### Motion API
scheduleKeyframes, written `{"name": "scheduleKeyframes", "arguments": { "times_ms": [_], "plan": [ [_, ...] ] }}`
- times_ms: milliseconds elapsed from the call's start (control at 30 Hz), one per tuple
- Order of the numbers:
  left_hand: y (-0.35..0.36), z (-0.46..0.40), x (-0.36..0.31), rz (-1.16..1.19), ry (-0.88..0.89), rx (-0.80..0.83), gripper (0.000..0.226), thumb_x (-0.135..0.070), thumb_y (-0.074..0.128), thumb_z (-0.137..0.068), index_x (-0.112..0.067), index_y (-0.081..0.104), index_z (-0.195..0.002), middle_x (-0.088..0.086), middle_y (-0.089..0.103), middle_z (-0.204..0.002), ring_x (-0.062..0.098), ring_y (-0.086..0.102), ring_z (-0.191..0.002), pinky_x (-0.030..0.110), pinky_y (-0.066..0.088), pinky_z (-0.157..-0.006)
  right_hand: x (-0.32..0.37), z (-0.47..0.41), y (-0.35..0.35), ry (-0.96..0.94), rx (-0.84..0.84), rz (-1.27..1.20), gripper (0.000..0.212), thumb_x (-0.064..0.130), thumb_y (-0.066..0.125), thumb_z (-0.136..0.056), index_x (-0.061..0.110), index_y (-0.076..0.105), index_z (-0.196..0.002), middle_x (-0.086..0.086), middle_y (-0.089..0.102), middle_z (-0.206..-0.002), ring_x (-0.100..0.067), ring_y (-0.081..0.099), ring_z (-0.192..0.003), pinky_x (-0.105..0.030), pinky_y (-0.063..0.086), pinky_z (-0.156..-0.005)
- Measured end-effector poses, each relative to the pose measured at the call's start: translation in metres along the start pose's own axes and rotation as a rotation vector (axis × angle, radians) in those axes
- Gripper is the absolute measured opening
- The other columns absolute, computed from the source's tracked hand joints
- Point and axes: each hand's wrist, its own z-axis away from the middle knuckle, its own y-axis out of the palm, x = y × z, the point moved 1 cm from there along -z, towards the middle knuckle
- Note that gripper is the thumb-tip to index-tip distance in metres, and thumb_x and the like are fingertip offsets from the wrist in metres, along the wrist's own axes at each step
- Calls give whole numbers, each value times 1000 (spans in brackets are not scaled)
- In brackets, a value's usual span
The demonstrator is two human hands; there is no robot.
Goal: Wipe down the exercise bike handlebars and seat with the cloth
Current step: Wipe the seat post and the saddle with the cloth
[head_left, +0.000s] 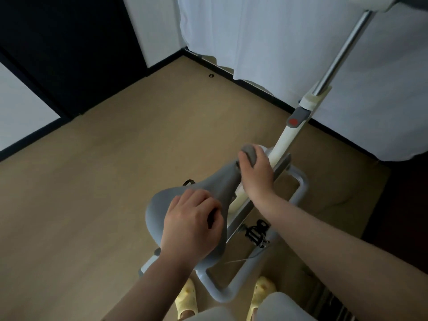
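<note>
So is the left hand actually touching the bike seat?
Touching: the head view shows the left hand resting on the wide rear of the grey seat, fingers curled.
</note>
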Motion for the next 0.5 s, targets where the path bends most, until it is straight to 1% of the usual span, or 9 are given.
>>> {"name": "scheduleKeyframes", "arguments": {
  "times_ms": [67,100,133,167,233,267,333,400,500],
  "plan": [
    [0,1,0,0,13,17,7,-17,64,-75,-20,69,-71,-8,62,-77,15,56,-72,30,44,-64,4,-19,-7,105,50,-5,25,31,50,-97,21,58,-118,13,58,-100,-15,55,-106,-25,40,-83],
    [0,1,0,1,17,21,8,-18,63,-76,-20,69,-71,-8,62,-77,14,55,-72,29,43,-64,5,-19,-6,152,37,-58,22,31,51,-96,22,58,-115,15,56,-95,-18,56,-107,-27,42,-83],
    [-1,2,1,4,18,24,9,-19,62,-76,-20,69,-71,-8,62,-77,13,54,-72,29,43,-64,4,-11,-1,173,6,-101,25,33,50,-96,23,56,-118,11,58,-101,-19,56,-111,-30,45,-86],
    [-1,2,1,8,16,27,10,-19,61,-77,-21,69,-72,-8,61,-76,13,54,-71,30,44,-63,-1,3,6,156,-38,-110,33,34,50,-97,22,52,-127,5,57,-117,-19,54,-117,-33,47,-93],
    [-1,2,2,13,14,29,9,-19,61,-77,-21,69,-72,-8,61,-76,12,53,-71,29,43,-63,0,35,15,74,-103,-72,49,35,48,-99,20,37,-144,0,40,-143,-15,46,-125,-30,43,-100],
    [-1,2,1,12,14,30,9,-19,61,-77,-22,69,-72,-9,61,-77,12,53,-71,29,43,-63,2,37,14,39,-117,-56,50,34,47,-99,19,35,-145,-1,37,-145,-15,46,-124,-28,42,-98],
    [0,0,1,6,12,30,9,-20,61,-77,-21,70,-73,-9,62,-78,13,55,-73,29,43,-65,1,8,9,22,-88,22,41,32,49,-98,18,46,-136,-3,46,-136,-17,51,-117,-28,43,-92],
    [1,1,1,-1,5,22,10,-21,60,-77,-21,70,-73,-9,63,-79,14,56,-75,29,43,-66,4,-23,2,75,-43,80,29,33,51,-96,18,56,-120,-4,58,-121,-21,57,-109,-35,47,-91],
    [1,3,1,3,-19,-7,9,-18,62,-76,-21,69,-72,-9,62,-77,14,56,-73,28,42,-67,-5,-12,6,81,-115,5,29,37,51,-96,16,58,-114,-3,62,-111,-19,60,-101,-38,50,-91]
  ]
}}
